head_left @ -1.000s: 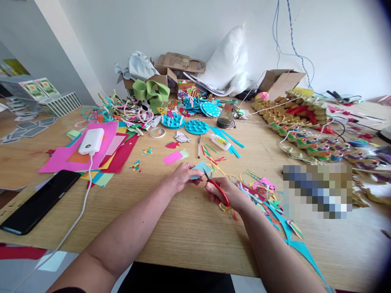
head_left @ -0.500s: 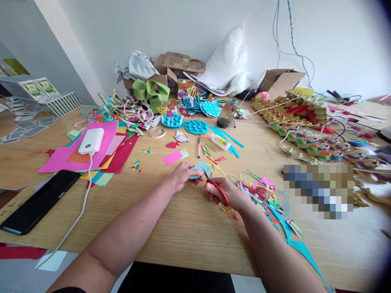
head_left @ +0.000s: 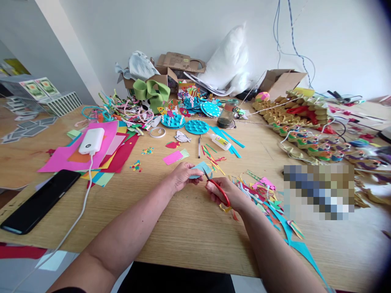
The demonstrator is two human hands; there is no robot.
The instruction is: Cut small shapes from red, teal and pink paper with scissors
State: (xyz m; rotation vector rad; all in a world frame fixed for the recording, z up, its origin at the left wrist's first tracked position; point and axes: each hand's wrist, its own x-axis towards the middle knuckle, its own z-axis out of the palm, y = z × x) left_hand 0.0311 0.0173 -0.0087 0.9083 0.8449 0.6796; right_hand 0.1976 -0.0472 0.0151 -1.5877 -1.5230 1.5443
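A small piece of light-blue paper [head_left: 200, 169] is pinched between the thumb and fingers of my left hand [head_left: 185, 177], above the table. My right hand [head_left: 224, 191] grips red-handled scissors [head_left: 218, 188], fingers closed round the handles. The dark blades point up and left and meet the right edge of the paper. Beyond my hands lie a pink paper piece [head_left: 172, 157], a pen [head_left: 199, 147] and thin coloured paper strips [head_left: 215, 162]. A heap of paper scraps [head_left: 265, 193] lies beside my right wrist.
At the left are a black phone [head_left: 39, 201], a white power bank [head_left: 91, 141] with a cable, and coloured sheets [head_left: 51, 160]. Farther back stand a glue bottle [head_left: 221, 141], a glass jar [head_left: 227, 114] and blue scalloped discs [head_left: 197, 127]. Egg cartons [head_left: 275, 110] fill the right.
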